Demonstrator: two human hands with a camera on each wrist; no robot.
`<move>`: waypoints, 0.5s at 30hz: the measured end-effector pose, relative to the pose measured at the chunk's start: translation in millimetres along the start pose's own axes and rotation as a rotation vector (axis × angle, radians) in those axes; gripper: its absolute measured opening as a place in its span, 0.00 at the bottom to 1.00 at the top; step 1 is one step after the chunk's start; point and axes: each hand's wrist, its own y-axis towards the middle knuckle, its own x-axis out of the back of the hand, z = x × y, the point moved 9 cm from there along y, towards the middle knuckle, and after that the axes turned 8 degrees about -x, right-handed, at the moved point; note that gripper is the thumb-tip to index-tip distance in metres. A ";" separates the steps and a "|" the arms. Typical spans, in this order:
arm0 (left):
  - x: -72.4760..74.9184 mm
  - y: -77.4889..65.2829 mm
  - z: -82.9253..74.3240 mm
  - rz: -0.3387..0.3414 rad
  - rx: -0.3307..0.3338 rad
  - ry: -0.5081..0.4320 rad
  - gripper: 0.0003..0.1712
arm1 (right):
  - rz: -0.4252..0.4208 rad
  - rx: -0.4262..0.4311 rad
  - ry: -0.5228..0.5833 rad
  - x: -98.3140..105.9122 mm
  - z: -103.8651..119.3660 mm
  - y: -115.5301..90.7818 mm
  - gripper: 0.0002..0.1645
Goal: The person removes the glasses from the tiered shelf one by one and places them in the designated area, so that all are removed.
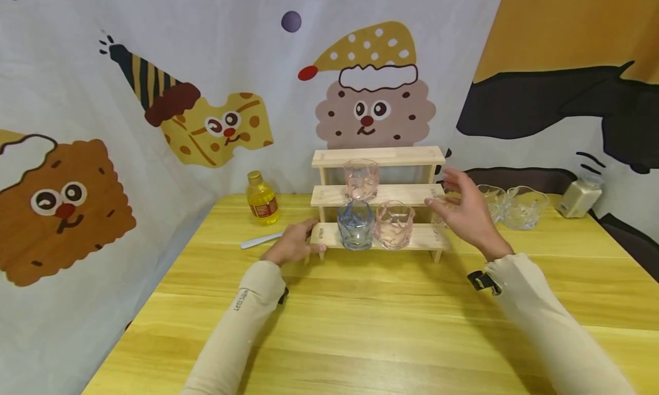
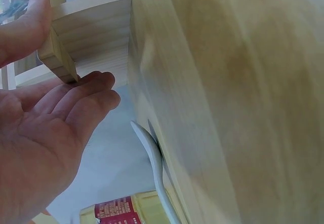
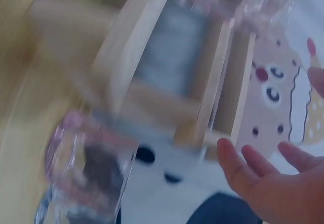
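Note:
A three-tier wooden rack (image 1: 378, 156) stands on the table by the back cloth. My left hand (image 1: 293, 243) grips the left end of its lowest shelf, with the thumb above and the fingers beneath in the left wrist view. On that shelf a blue glass (image 1: 356, 226) sits beside a pink glass (image 1: 394, 226); another pink glass (image 1: 361, 180) is on the middle shelf. My right hand (image 1: 469, 212), fingers spread and loosely bent, hovers by the rack's right end. The right wrist view shows space between the fingers and the rack (image 3: 144, 46), which is blurred there.
Clear glasses (image 1: 525, 208) stand behind the right hand, which partly hides them, with a small lidded jar (image 1: 580, 197) further right. A bottle of yellow liquid (image 1: 263, 199) and a flat whitish utensil (image 1: 261, 240) are left of the rack. A printed cloth (image 1: 288, 114) hangs behind the table.

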 end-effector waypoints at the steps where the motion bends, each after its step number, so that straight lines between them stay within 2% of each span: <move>1: 0.2 -0.2 0.3 -0.003 -0.003 -0.001 0.43 | 0.012 0.013 0.017 -6.7 4.4 1.5 0.44; 6: 0.1 -0.5 1.0 -0.008 -0.001 -0.005 0.42 | 0.082 0.022 0.085 -39.3 23.9 9.6 0.44; 15: -0.7 1.8 -1.2 0.004 -0.011 0.019 0.43 | 0.169 -0.074 0.141 -85.1 53.6 29.6 0.45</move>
